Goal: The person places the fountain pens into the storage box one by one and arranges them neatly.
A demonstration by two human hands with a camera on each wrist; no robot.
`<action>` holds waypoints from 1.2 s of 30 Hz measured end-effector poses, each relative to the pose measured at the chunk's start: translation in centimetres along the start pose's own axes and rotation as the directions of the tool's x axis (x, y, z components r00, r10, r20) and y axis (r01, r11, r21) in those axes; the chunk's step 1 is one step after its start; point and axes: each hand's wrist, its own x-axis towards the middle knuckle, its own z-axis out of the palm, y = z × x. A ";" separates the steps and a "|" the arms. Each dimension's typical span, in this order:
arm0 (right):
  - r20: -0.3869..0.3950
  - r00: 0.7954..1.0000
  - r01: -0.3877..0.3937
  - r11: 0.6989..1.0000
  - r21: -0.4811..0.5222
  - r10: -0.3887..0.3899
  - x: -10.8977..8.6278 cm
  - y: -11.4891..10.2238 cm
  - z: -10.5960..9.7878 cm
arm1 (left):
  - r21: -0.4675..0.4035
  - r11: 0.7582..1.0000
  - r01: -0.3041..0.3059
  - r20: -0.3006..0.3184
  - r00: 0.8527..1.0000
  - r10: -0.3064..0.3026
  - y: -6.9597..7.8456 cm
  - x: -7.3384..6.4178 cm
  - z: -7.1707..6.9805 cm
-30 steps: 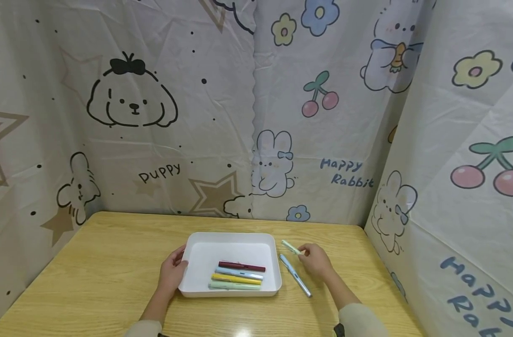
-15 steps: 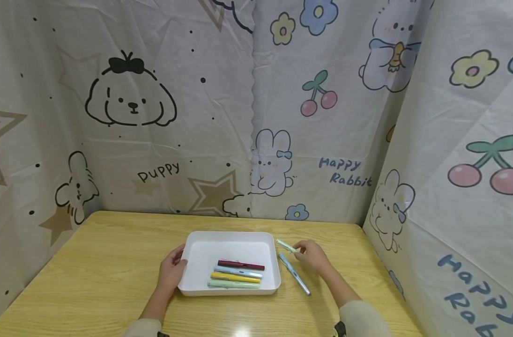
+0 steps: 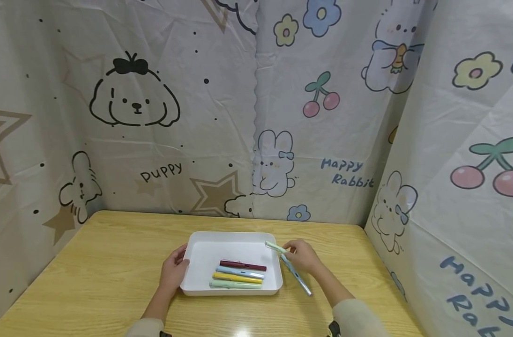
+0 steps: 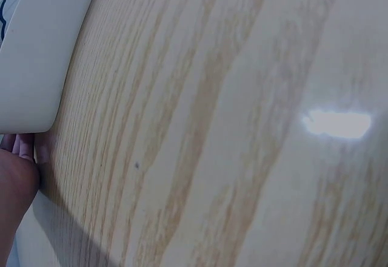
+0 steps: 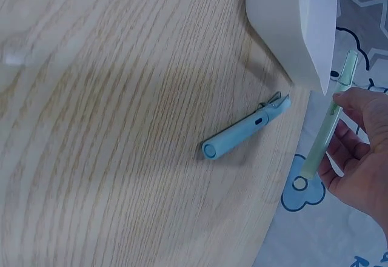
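My right hand (image 3: pixel 301 256) pinches a pale green pen (image 3: pixel 274 246) between thumb and fingers. In the head view the pen's far end overlaps the right rim of a white tray (image 3: pixel 222 248); the right wrist view shows the pen (image 5: pixel 327 127) clear of the table. With my left hand (image 3: pixel 173 270) I hold the tray's left side, its fingers partly hidden behind the wall. Inside the tray lie a dark red pen (image 3: pixel 242 266), a light blue pen (image 3: pixel 240 273), a yellow pen (image 3: pixel 237 278) and a green pen (image 3: pixel 235 284), side by side.
Another blue pen (image 3: pixel 300 283) lies slanted on the wooden table (image 3: pixel 125 262), just right of the tray and below my right hand. Printed curtains (image 3: pixel 214 154) enclose the table's back and sides.
My right hand has moved left with the pale green pen, from beside the tray to over its right rim. The left hand has stayed at the tray's left side.
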 end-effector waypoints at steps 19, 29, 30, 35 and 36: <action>0.072 0.987 0.146 0.987 -0.073 -0.141 1.2 -2.8 1.7 | 0.001 1.000 -0.004 -0.010 1.000 0.004 -0.1 0.1 -0.3; 0.111 0.982 0.164 0.984 -0.073 -0.155 1.3 -3.9 2.6 | -0.003 1.000 0.000 0.000 1.000 0.000 -0.2 0.1 -0.1; 0.111 0.981 0.170 0.983 -0.071 -0.162 1.3 -4.0 2.7 | -0.003 1.000 0.002 0.000 1.000 -0.002 -0.2 0.1 -0.1; 0.123 0.977 0.183 0.980 -0.082 -0.172 1.4 -4.2 3.2 | -0.002 1.000 -0.007 -0.006 1.000 0.007 -0.1 0.1 0.0; 0.127 0.977 0.184 0.980 -0.082 -0.173 1.4 -4.3 3.3 | 0.000 1.000 -0.009 -0.007 1.000 0.009 -0.1 0.1 0.1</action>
